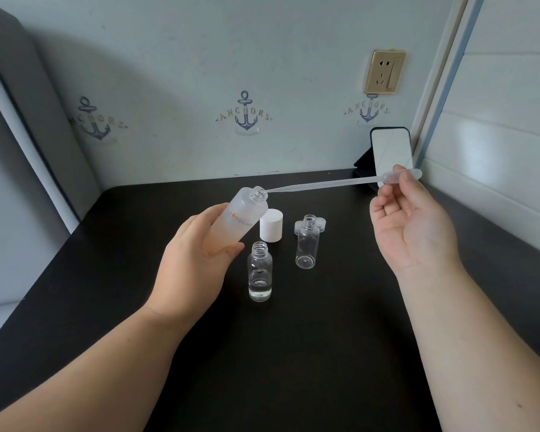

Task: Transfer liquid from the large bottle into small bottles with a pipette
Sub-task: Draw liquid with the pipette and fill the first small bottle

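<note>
The table point(293, 353) carries the small things, while the left hand point(197, 260) grips the large bottle point(237, 222), fingers wrapped round its body, tilting it so the open neck leans up and toward the right hand point(415, 226). That hand's fingers pinch the bulb of the pipette point(331, 184), whose long axis runs almost level away from them leftward, tip just at the bottle's mouth. Below the left fingers stand a partly filled small bottle point(260, 272) and an empty small bottle point(306, 243), the white cap point(271, 225) between.
</note>
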Motion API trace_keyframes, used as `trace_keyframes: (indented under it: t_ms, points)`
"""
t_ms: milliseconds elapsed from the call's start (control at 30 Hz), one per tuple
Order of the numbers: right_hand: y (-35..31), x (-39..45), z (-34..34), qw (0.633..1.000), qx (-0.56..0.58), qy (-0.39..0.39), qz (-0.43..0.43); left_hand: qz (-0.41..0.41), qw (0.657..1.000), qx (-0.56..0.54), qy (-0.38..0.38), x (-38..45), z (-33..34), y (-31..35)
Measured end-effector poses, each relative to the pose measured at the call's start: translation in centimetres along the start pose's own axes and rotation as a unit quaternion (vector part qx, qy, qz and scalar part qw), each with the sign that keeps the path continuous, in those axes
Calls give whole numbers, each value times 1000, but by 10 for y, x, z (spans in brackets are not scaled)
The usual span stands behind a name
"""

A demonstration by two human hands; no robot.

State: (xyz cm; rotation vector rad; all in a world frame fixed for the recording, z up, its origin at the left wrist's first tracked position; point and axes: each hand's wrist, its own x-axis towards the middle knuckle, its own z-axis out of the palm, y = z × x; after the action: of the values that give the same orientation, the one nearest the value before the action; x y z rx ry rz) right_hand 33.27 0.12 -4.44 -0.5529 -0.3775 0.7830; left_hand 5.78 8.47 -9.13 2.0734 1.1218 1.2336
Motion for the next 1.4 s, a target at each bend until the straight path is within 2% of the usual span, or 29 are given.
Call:
trace_keyframes:
  t_ms: [467, 633, 800, 1200, 1400]
  points:
    - [2, 0, -1, 999, -41, -25, -4, 35, 997, 69, -1, -1, 2, 2]
    - [6, -2, 1, 996, -70, -56, 5, 57, 994, 89, -3, -1, 5, 1]
    - [12, -8, 4, 987, -106, -120, 7, 66, 993, 97, -4, -2, 6, 1]
    - [25, -21, 11, 944, -244, -222, 14, 58, 994, 96, -13, -1, 6, 4]
    - [25, -19, 10, 943, -238, -229, 33, 57, 994, 98, -10, 0, 7, 3]
